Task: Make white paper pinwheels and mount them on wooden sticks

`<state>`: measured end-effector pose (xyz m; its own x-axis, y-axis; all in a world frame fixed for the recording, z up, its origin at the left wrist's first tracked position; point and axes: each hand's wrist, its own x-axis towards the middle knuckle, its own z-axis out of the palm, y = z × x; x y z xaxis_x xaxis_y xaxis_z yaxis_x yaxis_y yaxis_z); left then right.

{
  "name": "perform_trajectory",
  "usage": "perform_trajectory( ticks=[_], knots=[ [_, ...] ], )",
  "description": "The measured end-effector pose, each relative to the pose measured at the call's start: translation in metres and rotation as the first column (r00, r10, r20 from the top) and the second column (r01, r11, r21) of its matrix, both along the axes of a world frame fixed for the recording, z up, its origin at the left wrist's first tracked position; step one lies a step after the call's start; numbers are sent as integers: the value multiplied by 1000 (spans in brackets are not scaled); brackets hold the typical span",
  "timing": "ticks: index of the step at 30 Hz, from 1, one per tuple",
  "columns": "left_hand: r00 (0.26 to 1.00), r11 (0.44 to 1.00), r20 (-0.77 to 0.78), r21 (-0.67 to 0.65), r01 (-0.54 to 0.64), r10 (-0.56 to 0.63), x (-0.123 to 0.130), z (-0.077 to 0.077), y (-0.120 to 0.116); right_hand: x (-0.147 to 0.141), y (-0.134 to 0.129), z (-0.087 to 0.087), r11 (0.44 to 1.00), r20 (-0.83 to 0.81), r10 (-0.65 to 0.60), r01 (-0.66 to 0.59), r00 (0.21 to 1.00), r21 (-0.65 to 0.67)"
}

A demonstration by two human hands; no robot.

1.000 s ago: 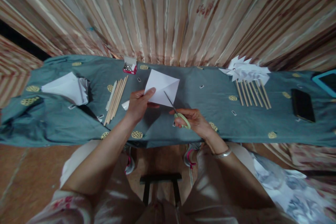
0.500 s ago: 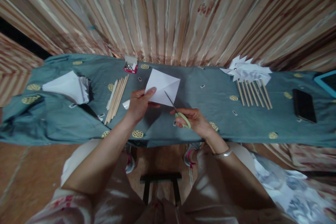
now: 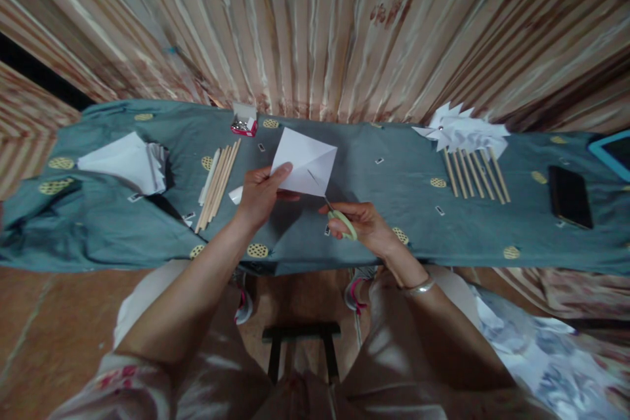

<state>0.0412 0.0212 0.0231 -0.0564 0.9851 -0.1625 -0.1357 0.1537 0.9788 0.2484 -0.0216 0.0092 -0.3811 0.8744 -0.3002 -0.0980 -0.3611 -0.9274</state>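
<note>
"Where did the head camera look from?"

"From the wearer's head, forward and steeply down, with the person's legs (image 3: 388,341) running up from the bottom edge."

"How near was it?"

"Near enough that the surface (image 3: 394,243) crossed the whole middle of the frame. The curtain (image 3: 335,33) filled the top, and the floor (image 3: 54,335) showed at lower left."

Green cloth (image 3: 374,243) bears paper sheets (image 3: 118,161), bare sticks (image 3: 220,187), paper pinwheels (image 3: 465,131), and a phone (image 3: 569,197).
</note>
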Motion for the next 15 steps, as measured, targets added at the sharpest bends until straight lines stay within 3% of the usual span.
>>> perform_trajectory(
  ticks=[5,11,13,15],
  knots=[
    [1000,1000,-20,6,-13,13,0,1,2,1,-1,1,997,-9,81,-81,997,-14],
    [992,991,13,45,-126,125,-9,8,10,18,1,10,982,42,183,-182,982,-42],
    [991,989,12,65,-135,134,-11,9,11,28,4,13,989,75,150,-149,986,-11],
    [994,992,-25,76,-102,104,-11,9,11,36,9,15,998,99,25,-30,995,53]
  ],
)
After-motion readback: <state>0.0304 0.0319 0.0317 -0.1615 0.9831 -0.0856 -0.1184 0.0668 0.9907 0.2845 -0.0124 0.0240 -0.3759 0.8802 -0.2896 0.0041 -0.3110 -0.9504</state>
